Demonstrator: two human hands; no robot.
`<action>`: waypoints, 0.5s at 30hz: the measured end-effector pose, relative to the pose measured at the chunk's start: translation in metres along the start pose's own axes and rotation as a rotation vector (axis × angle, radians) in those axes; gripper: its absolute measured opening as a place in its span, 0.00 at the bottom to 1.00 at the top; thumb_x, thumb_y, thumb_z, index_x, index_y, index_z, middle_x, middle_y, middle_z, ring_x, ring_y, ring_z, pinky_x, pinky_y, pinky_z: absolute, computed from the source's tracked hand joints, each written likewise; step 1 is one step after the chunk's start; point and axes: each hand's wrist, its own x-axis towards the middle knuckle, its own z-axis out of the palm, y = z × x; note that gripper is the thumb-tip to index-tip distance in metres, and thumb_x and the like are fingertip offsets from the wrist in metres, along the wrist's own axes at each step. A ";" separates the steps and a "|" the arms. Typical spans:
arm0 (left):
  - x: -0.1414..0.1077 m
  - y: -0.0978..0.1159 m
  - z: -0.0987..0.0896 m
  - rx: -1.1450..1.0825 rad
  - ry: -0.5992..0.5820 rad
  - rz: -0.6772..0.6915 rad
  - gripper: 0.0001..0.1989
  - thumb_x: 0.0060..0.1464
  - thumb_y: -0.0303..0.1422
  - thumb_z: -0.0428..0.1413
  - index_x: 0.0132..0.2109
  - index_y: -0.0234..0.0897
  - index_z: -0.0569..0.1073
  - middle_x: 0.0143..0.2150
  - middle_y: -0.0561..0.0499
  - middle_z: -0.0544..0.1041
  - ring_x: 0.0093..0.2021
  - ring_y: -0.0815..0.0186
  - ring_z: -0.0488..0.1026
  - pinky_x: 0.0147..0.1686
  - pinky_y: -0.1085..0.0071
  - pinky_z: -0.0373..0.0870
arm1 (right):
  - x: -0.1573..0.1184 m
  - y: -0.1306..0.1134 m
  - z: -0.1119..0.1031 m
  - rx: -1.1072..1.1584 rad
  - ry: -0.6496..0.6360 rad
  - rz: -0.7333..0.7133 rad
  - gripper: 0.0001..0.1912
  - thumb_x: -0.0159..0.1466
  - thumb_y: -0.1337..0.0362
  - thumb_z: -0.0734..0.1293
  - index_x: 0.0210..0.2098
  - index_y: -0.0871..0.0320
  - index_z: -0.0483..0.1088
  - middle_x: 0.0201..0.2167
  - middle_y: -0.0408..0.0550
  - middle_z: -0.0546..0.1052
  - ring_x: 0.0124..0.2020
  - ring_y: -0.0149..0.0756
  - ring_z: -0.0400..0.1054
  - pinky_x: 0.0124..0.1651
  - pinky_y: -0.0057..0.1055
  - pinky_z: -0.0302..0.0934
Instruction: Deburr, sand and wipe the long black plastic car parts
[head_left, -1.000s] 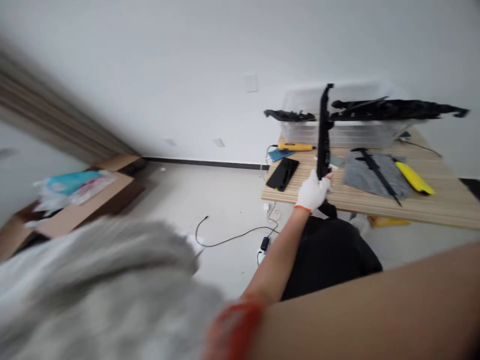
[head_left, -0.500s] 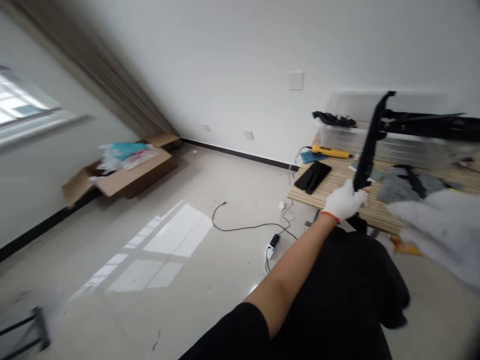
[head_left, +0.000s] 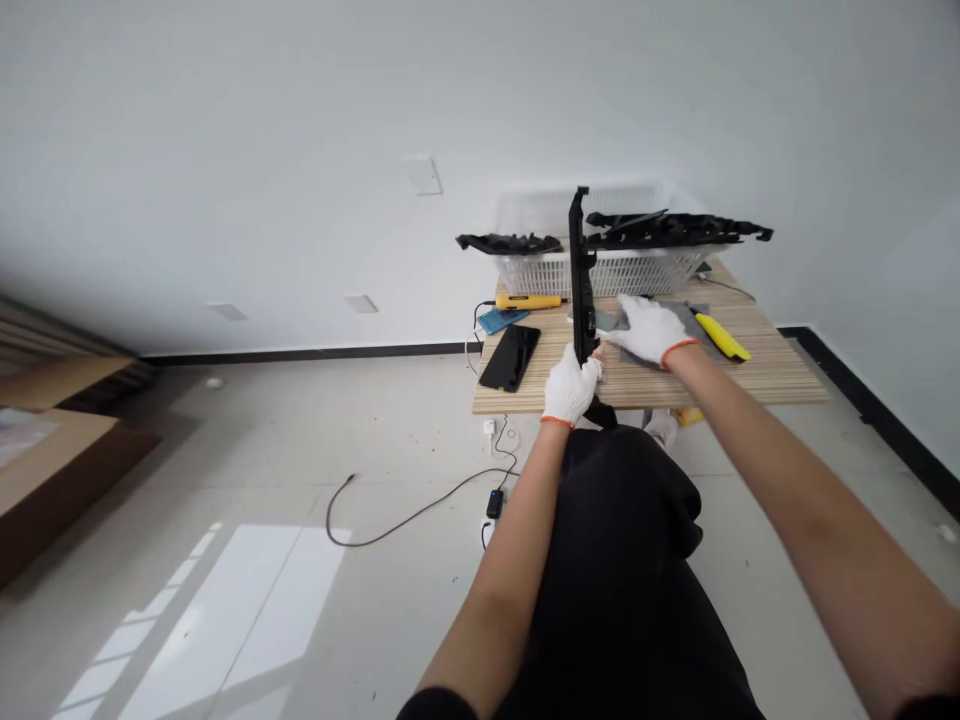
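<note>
My left hand (head_left: 570, 386), in a white glove with an orange cuff, is closed round the lower end of a long black plastic part (head_left: 580, 270), which stands upright above the table's near edge. To its right, my right hand (head_left: 651, 330), also gloved, lies over a grey cloth (head_left: 637, 352) with its fingers spread toward the black part. Whether its fingertips touch the cloth is hard to tell. A yellow-handled tool (head_left: 721, 337) rests on the cloth's right side.
Behind stands a white basket (head_left: 645, 272) with black parts (head_left: 675, 230) across its rim. A black phone (head_left: 511, 357), a blue item (head_left: 502, 320) and a yellow tool (head_left: 529, 302) lie at the left of the wooden table (head_left: 780, 385). Cables (head_left: 420, 528) run over the floor.
The view has swung right, so table and hands now appear nearer the middle. My right hand, blurred at the right before, is now over the grey cloth. My left hand still holds the black part.
</note>
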 end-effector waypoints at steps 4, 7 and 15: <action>-0.002 0.001 -0.001 0.007 -0.013 0.011 0.18 0.65 0.49 0.50 0.51 0.45 0.75 0.38 0.48 0.84 0.45 0.54 0.80 0.45 0.62 0.71 | 0.017 -0.018 0.039 -0.003 0.074 0.092 0.29 0.68 0.50 0.65 0.62 0.60 0.70 0.60 0.64 0.74 0.59 0.56 0.68 0.58 0.46 0.61; -0.003 0.001 -0.002 -0.002 -0.022 -0.005 0.18 0.65 0.50 0.50 0.51 0.46 0.75 0.37 0.49 0.84 0.43 0.55 0.80 0.43 0.63 0.70 | 0.018 -0.018 0.048 0.133 0.220 0.181 0.24 0.66 0.47 0.67 0.53 0.56 0.76 0.52 0.59 0.79 0.54 0.53 0.71 0.55 0.43 0.63; -0.004 0.002 -0.002 0.036 -0.016 -0.017 0.19 0.65 0.52 0.49 0.51 0.47 0.74 0.38 0.50 0.83 0.44 0.54 0.80 0.43 0.62 0.70 | 0.019 -0.002 0.020 0.786 0.698 0.333 0.32 0.70 0.38 0.51 0.29 0.56 0.69 0.28 0.48 0.75 0.34 0.41 0.68 0.41 0.36 0.63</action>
